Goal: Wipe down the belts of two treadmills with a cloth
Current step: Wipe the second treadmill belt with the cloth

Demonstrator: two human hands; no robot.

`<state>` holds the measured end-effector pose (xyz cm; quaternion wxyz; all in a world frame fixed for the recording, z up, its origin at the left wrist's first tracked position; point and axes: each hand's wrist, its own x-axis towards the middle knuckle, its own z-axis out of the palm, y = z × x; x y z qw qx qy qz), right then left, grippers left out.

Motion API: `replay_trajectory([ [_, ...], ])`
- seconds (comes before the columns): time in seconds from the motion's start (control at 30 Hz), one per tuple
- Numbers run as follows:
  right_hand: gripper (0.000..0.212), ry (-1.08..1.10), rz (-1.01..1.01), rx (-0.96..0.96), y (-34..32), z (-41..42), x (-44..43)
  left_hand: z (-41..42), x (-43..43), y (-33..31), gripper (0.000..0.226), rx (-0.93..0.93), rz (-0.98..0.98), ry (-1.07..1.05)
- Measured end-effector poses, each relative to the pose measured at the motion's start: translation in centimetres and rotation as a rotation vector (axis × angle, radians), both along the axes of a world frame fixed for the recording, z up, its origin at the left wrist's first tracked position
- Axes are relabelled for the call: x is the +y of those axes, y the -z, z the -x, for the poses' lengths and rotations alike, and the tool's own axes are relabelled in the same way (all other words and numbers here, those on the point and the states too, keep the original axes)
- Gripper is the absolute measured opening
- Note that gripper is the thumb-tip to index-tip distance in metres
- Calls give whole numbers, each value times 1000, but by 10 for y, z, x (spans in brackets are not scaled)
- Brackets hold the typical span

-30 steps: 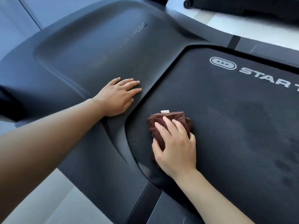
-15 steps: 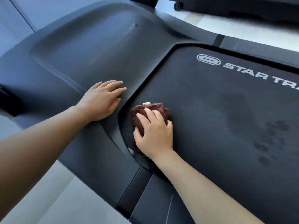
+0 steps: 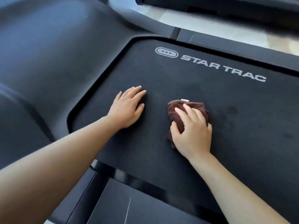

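A black treadmill belt (image 3: 202,88) printed with STAR TRAC fills the middle of the view. A bunched dark brown cloth (image 3: 176,115) with a small white tag lies on the belt. My right hand (image 3: 192,133) presses down on it, fingers curled over its top and thumb against its left side. To the left of the cloth, my left hand (image 3: 127,109) rests flat on the belt with straight fingers. Darker smudges (image 3: 231,110) mark the belt to the right of the cloth.
The grey motor cover (image 3: 48,54) rises at the left. Grey side rails (image 3: 242,49) run along the belt's far edge and the near side rail (image 3: 145,206) runs below. A second dark machine (image 3: 226,7) stands on the pale floor at the top right.
My left hand came off the motor cover and now lies on the belt. My right hand slid the cloth to the right, away from the belt's left edge.
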<state>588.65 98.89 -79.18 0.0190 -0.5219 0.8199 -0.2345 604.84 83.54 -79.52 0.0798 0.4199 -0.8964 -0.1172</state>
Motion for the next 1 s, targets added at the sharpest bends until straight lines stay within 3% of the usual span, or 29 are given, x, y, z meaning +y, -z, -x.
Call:
replay_trajectory([
  [0.43, 45, -38, -71, 53, 3, 16, -147, 14, -24, 17, 60, -32, 67, -94],
  [0.8, 52, -72, 1, 11, 5, 4, -45, 20, -35, 6, 54, 20, 10, -64],
  [1.0, 44, 64, 25, 48, 7, 56, -100, 69, -69, 7, 51, 37, 10, -31],
])
